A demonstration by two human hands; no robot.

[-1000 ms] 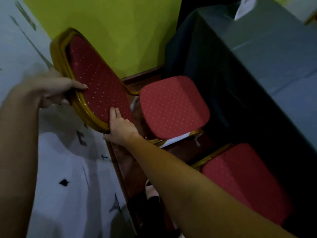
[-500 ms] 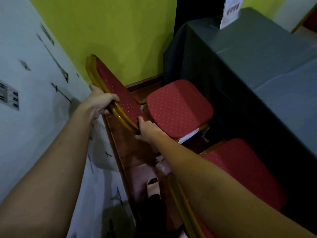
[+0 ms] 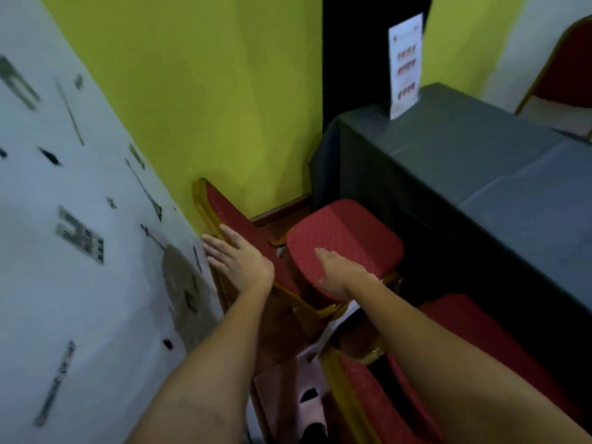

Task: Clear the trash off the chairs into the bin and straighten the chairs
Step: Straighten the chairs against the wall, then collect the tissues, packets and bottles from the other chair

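Note:
A red dotted chair with a gold frame stands in the corner, its seat (image 3: 349,241) facing me and its backrest (image 3: 221,206) close to the white wall. My left hand (image 3: 238,259) hovers flat over the backrest's near edge, fingers spread, holding nothing. Over the front left of the seat my right hand (image 3: 341,274) is flat and open, empty too. A second red chair (image 3: 480,344) is at the lower right, partly hidden by my right forearm. I see no trash on the seats and no bin.
A table under a dark grey cloth (image 3: 464,161) runs along the right, with a standing white menu card (image 3: 405,64) on its far end. A white patterned wall (image 3: 80,251) closes the left. Another red chair (image 3: 567,75) shows at the top right. A shoe (image 3: 309,408) is on the brown floor.
Both hands have let go of the backrest and now hover open. The chair stands further back in the corner, and my view has pulled back and lifted.

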